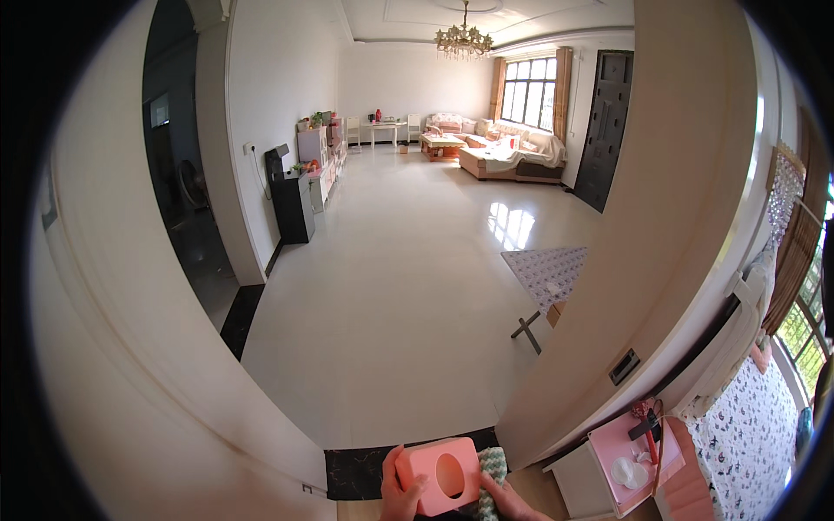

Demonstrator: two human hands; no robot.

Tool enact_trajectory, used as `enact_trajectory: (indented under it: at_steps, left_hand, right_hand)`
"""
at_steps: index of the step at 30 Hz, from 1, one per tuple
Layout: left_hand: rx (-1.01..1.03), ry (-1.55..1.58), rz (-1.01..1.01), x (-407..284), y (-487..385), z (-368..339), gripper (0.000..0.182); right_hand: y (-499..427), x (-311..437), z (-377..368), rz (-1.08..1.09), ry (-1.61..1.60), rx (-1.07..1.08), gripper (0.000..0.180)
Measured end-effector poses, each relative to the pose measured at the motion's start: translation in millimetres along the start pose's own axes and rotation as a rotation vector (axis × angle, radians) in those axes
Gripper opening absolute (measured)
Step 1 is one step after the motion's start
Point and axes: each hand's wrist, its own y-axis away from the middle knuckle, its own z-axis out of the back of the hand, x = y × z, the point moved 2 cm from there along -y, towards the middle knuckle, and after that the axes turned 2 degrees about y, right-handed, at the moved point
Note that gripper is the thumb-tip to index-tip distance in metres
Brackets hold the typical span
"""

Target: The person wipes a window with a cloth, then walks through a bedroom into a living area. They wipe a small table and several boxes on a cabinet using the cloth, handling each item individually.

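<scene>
At the bottom of the head view, my left hand (402,488) is closed around the left side of a pink tissue box cover (427,485). A large oval hole in the cover faces up, and the inside looks dark. To its right, my right hand (505,498) grips a striped green-and-white cloth (493,464). That cloth lies against the right side of the box cover. Both hands are above a black marble threshold (355,472) in a doorway.
A white bedside cabinet (583,478) with a pink top stands right, beside a patterned bed (743,430). Door frame walls rise on both sides. Ahead is a tiled floor (378,312), with a patterned folding table (547,270), a black water dispenser (293,202) and a sofa (485,168).
</scene>
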Motion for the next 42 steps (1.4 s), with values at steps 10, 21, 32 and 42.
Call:
enact_trajectory:
  at_steps: [10,21,32,42]
  left_hand:
    - [0.115,-0.109,0.010,18,-175,5,0.051]
    - [0.477,-0.312,0.353,-12,-408,27,0.041]
    - [0.477,-0.111,0.492,-5,-573,7,0.068]
    - [0.337,-0.187,0.364,34,-716,-36,0.073]
  right_hand:
    - [-116,156,22,0.036,0.000,0.041,0.052]
    - [-289,286,29,0.161,0.154,0.084,0.048]
    - [-434,352,30,0.232,0.266,-0.065,0.041]
    - [-532,359,68,0.164,-0.071,-0.384,0.039]
